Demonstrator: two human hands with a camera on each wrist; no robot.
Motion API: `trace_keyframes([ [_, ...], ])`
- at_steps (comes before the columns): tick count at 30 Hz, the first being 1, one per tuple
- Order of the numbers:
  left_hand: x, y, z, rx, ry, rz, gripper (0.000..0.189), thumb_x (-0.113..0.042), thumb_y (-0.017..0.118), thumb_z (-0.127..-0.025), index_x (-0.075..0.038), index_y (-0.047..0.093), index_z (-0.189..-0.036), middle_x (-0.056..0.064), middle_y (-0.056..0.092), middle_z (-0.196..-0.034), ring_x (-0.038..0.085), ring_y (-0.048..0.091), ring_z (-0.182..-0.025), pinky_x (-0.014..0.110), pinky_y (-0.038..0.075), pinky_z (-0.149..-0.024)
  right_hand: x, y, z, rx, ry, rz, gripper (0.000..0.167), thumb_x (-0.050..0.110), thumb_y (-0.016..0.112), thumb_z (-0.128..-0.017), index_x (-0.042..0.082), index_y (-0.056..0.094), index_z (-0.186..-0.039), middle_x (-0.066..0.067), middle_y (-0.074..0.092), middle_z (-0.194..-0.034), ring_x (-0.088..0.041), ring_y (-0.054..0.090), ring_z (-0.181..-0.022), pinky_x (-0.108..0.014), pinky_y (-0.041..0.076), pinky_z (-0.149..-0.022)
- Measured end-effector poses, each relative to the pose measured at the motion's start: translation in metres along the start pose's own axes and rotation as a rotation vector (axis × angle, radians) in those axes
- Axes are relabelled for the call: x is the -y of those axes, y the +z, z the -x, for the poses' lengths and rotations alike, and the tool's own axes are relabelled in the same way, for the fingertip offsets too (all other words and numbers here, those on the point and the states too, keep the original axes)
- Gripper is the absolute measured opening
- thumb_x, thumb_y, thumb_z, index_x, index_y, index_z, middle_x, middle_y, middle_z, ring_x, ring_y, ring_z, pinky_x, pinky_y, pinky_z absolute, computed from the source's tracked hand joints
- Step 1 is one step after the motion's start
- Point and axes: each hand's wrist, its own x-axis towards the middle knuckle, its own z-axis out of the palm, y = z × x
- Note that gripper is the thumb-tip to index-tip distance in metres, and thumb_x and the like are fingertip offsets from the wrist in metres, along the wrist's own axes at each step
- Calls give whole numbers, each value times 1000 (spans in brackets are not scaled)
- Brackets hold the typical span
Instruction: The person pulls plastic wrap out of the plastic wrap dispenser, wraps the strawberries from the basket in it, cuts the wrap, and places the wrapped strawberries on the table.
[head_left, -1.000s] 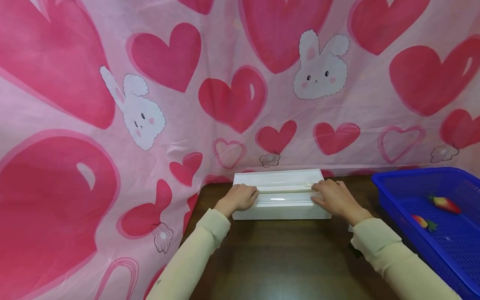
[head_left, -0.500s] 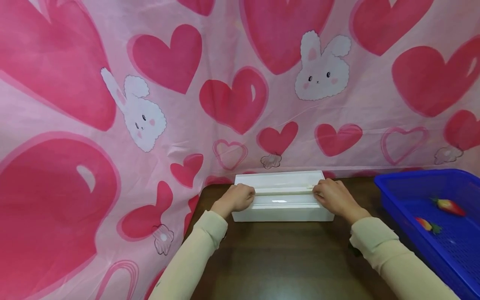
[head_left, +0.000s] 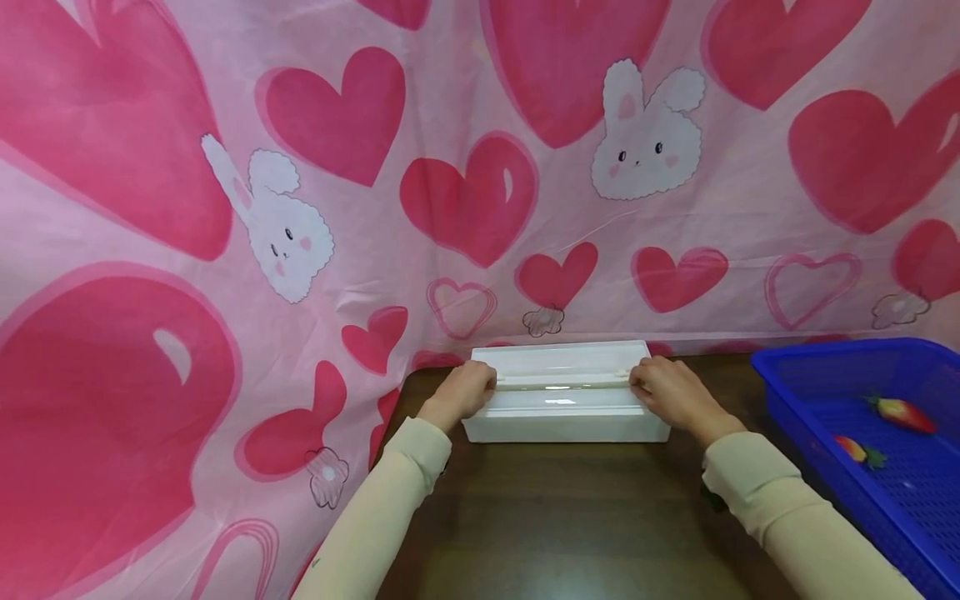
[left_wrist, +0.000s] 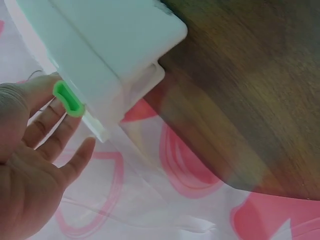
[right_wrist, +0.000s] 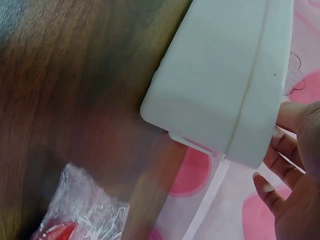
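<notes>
At the left end of the white box (head_left: pixel 566 428), the left hand (head_left: pixel 465 390) pinches a green piece (left_wrist: pixel 68 100) between thumb and fingers; the box lies on the dark desk (head_left: pixel 562 517), a pale strip (head_left: pixel 562 387) running along its top; at the box's right end, the right hand (head_left: pixel 677 393) pinches that strip, fingertips partly hidden; right of the box stands a blue basket (head_left: pixel 780 414) holding two strawberries (head_left: pixel 905 414).

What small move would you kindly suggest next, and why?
Perhaps gently adjust the green piece with the left hand while the right hand steadies the white box: the left hand is at that piece, the right hand at the box's opposite end.
</notes>
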Motion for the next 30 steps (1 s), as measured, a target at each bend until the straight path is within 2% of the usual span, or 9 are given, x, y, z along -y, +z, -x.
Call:
trace_keyframes([
  [5, 3, 0, 3, -21, -14, 21, 9, -5, 70, -92, -8, 71, -84, 6, 68, -85, 24, 64, -83, 39, 54, -80, -2, -1, 0, 10, 5, -6, 7, 4, 75, -83, 10, 74, -82, -1, 61, -77, -23, 56, -72, -40, 47, -63],
  [9, 5, 2, 5, -18, 2, 36, 8, -4, 68, -93, -7, 74, -88, 7, 70, -88, 24, 63, -84, 38, 55, -82, -3, 0, 2, 0, 5, -27, 8, 2, 75, -83, 10, 74, -81, -1, 62, -77, -22, 55, -72, -39, 47, -63],
  [14, 7, 3, 6, -37, 14, 71, 13, -3, 69, -93, -7, 72, -81, 5, 67, -82, 22, 60, -79, 37, 54, -79, -6, 2, 4, -5, 31, -79, 11, 1, 74, -84, 10, 71, -79, 0, 61, -77, -20, 55, -73, -41, 50, -67],
  [19, 12, 6, 7, -83, 23, 138, 14, -2, 69, -94, -7, 69, -81, 4, 66, -80, 20, 58, -77, 37, 53, -77, -7, 3, 6, -5, 45, -98, 14, -1, 72, -85, 10, 65, -80, 1, 57, -78, -19, 53, -75, -40, 48, -69],
  [25, 17, 7, 8, -148, 83, 179, 12, 0, 68, -95, -4, 65, -84, 7, 64, -82, 22, 58, -81, 38, 52, -79, -7, 1, 7, -26, 19, -102, 21, -4, 69, -86, 13, 58, -79, 3, 48, -77, -13, 47, -70, -33, 45, -64],
  [28, 17, 6, 11, -188, 104, 216, 8, 1, 66, -95, -2, 64, -89, 10, 66, -85, 25, 61, -83, 40, 53, -81, -7, -1, 7, -42, 19, -102, 20, -3, 70, -86, 12, 58, -81, 2, 49, -79, -13, 48, -69, -34, 47, -64],
  [30, 18, 6, 13, -214, 115, 238, 7, 2, 66, -95, -2, 62, -91, 10, 66, -83, 23, 60, -79, 38, 52, -76, -6, -2, 6, -45, 31, -123, 17, -3, 71, -87, 10, 60, -84, 1, 51, -81, -14, 50, -71, -37, 49, -66],
])
